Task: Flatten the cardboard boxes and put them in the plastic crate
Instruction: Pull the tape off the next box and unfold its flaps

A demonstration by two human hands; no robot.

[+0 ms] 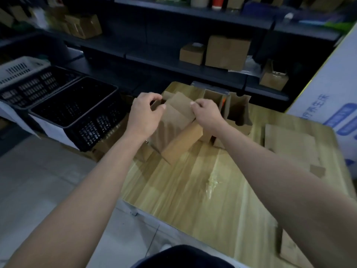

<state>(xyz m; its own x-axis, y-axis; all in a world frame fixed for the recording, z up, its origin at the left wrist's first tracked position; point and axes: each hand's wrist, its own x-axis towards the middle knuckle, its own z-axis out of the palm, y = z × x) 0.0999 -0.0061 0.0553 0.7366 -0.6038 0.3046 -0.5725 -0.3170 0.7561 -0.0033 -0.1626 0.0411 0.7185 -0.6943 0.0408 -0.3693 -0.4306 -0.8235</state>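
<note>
mid-frame, the left hand curls its fingers round the creased brown cardboard box on the pale wood-grain table; the right hand pinches its flat flap. a black lattice plastic crate sits centre left.

Single head view, looking forward-down, close over wooden table.
</note>
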